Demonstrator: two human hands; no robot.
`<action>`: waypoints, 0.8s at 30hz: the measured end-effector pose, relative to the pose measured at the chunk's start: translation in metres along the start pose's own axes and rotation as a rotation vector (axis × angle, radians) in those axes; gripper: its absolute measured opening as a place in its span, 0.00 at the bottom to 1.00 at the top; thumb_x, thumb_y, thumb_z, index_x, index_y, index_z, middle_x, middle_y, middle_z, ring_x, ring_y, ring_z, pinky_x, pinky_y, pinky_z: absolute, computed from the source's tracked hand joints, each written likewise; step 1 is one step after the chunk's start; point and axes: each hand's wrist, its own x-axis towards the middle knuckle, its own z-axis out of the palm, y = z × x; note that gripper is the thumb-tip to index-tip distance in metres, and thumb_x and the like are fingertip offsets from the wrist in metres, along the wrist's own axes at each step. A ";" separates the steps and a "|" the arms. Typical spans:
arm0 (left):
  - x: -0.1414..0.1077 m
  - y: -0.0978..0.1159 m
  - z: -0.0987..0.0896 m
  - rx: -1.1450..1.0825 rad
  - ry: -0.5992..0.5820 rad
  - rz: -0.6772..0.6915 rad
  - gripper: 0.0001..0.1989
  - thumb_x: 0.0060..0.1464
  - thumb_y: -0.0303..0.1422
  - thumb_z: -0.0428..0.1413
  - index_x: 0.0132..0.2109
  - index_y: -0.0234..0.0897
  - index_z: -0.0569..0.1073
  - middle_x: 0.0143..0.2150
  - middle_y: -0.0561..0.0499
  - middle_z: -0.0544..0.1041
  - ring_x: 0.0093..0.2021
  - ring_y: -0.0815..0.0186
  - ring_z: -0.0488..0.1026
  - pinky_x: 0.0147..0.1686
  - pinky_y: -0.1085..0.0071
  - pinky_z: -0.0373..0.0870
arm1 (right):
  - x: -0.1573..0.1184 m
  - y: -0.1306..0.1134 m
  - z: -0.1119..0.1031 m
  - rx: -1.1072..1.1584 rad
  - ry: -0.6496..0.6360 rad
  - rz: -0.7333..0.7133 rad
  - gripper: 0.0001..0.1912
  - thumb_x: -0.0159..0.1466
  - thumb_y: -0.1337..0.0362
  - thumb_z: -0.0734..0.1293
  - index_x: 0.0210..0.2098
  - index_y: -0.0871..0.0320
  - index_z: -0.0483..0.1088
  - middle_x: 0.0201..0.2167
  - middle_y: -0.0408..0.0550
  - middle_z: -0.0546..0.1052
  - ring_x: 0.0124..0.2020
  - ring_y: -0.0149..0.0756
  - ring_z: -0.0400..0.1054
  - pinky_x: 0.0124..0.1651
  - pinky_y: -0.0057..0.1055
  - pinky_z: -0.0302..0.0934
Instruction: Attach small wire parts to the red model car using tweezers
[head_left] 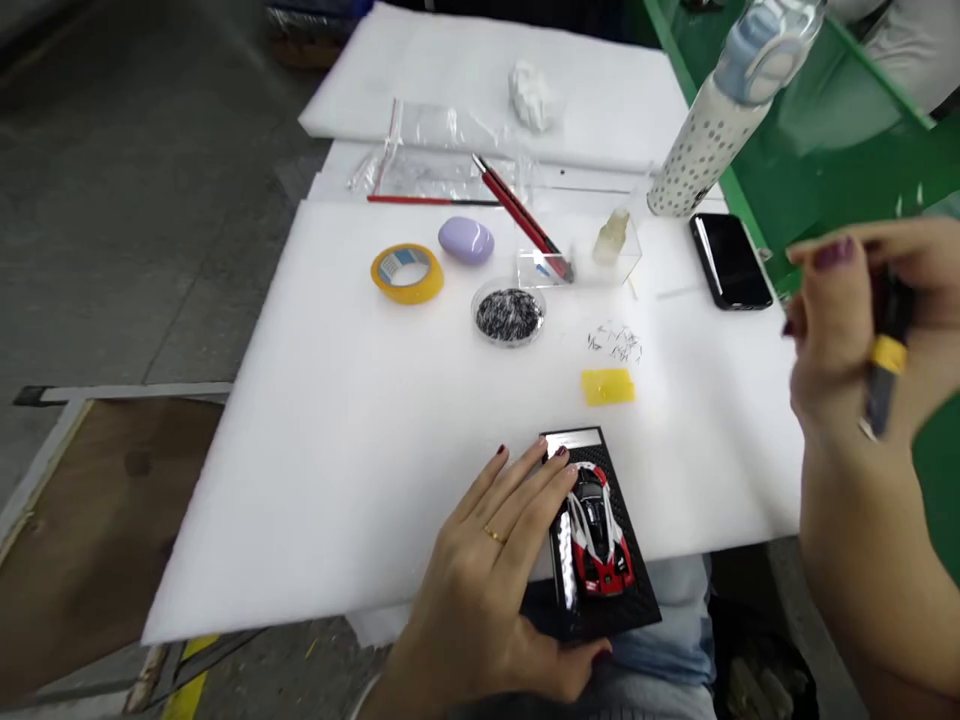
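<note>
A small red, white and black model car (598, 530) sits on a black display base (600, 610) at the near edge of the white foam sheet (337, 440). My left hand (491, 585) rests flat on the base's left side, fingers spread and touching the car. My right hand (862, 320) is raised at the right, fingers closed around a black tool with a yellow band (886, 365), its metal tip pointing down.
On the foam lie a yellow tape roll (407, 272), a lilac oval case (466, 240), a dish of small dark parts (509, 313), loose tiny parts (615, 342), a yellow pad (607, 386), red-black pens (521, 215), a small glue bottle (612, 236), a phone (730, 260) and a dotted bottle (712, 130).
</note>
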 end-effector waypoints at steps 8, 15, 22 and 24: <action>0.002 0.011 0.031 -0.190 0.309 -0.239 0.42 0.61 0.65 0.42 0.64 0.36 0.67 0.58 0.44 0.77 0.62 0.56 0.73 0.71 0.62 0.58 | 0.090 0.018 0.059 -0.120 0.063 -0.424 0.13 0.66 0.56 0.67 0.26 0.51 0.68 0.18 0.40 0.63 0.20 0.32 0.53 0.27 0.36 0.48; 0.011 0.034 0.043 -0.312 0.389 -0.538 0.15 0.70 0.39 0.46 0.56 0.45 0.72 0.52 0.50 0.79 0.56 0.60 0.75 0.68 0.58 0.61 | 0.081 0.016 0.048 0.000 -0.112 -0.201 0.15 0.64 0.42 0.69 0.35 0.45 0.75 0.25 0.47 0.74 0.25 0.41 0.65 0.30 0.41 0.54; 0.020 0.036 0.051 -0.460 0.411 -0.540 0.12 0.71 0.36 0.44 0.54 0.45 0.70 0.53 0.49 0.78 0.61 0.61 0.72 0.71 0.57 0.55 | 0.030 0.021 0.011 0.372 -0.357 0.016 0.30 0.62 0.32 0.64 0.45 0.48 0.79 0.32 0.51 0.77 0.32 0.43 0.71 0.35 0.41 0.67; 0.022 0.037 0.052 -0.448 0.398 -0.535 0.12 0.71 0.35 0.43 0.53 0.46 0.70 0.51 0.51 0.78 0.57 0.64 0.74 0.70 0.62 0.55 | 0.024 0.032 0.014 0.344 -0.459 0.051 0.22 0.62 0.42 0.71 0.48 0.48 0.78 0.39 0.49 0.79 0.41 0.41 0.73 0.44 0.39 0.69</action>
